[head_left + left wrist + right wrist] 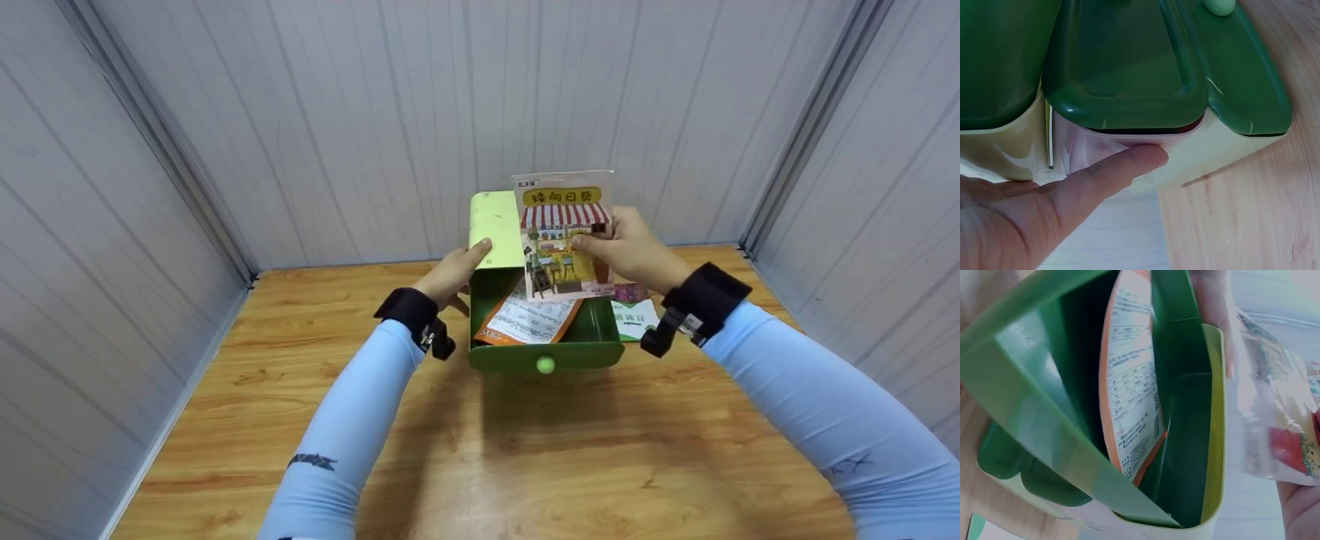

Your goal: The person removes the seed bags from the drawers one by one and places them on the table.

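Note:
My right hand (637, 244) pinches an upright seed packet (559, 259), its thumb across the printed front with a striped awning picture. The packet hangs above a small cabinet (496, 217) with a pale yellow-green top and green drawers. Below it, the top drawer (546, 358) is pulled out, and another packet (1134, 388), white with an orange edge, lies inside. My left hand (454, 274) rests against the cabinet's left side, thumb over the top. In the left wrist view, an extended finger (1123, 166) touches the side beside the middle drawer (1129, 62).
On the wooden table (315, 390), right of the cabinet, lie a green and white packet (634, 319) and a purple-pictured one (628, 292). Pale panel walls (337, 127) stand behind and at both sides. The lower drawers are pushed in.

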A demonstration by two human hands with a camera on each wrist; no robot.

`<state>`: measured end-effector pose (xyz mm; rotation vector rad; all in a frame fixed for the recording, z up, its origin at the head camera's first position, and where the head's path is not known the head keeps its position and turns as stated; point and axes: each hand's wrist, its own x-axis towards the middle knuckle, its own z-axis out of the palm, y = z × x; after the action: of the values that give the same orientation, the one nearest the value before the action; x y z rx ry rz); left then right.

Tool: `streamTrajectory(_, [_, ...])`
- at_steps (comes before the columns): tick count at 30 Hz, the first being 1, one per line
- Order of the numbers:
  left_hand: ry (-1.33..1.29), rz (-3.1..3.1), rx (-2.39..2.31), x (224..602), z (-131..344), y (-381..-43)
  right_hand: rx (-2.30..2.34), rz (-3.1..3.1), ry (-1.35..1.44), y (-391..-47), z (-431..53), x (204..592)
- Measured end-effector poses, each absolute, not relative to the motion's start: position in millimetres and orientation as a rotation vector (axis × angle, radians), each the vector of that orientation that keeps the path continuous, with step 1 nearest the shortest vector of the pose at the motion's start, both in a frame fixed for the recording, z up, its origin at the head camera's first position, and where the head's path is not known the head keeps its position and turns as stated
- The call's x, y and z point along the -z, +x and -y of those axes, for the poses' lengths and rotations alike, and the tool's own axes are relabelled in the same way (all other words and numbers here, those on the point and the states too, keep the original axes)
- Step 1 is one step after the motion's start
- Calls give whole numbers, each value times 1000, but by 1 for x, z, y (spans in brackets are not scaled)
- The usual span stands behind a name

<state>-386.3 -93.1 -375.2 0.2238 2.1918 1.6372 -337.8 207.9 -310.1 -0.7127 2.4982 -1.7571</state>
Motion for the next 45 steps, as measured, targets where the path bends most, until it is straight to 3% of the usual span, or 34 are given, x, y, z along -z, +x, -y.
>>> streamTrajectory(15, [232,-2190,-1630,375,94,-385,2073,-2374,-433,-356,-255,305])
streamTrajectory(27, [240,-2188,-1639,374,96,-383,1991,-2462,-229,-374,-305,316])
streamTrajectory(45, [260,-2176,-1645,374,99,-381,1554,-2656,39,-394,-353,361])
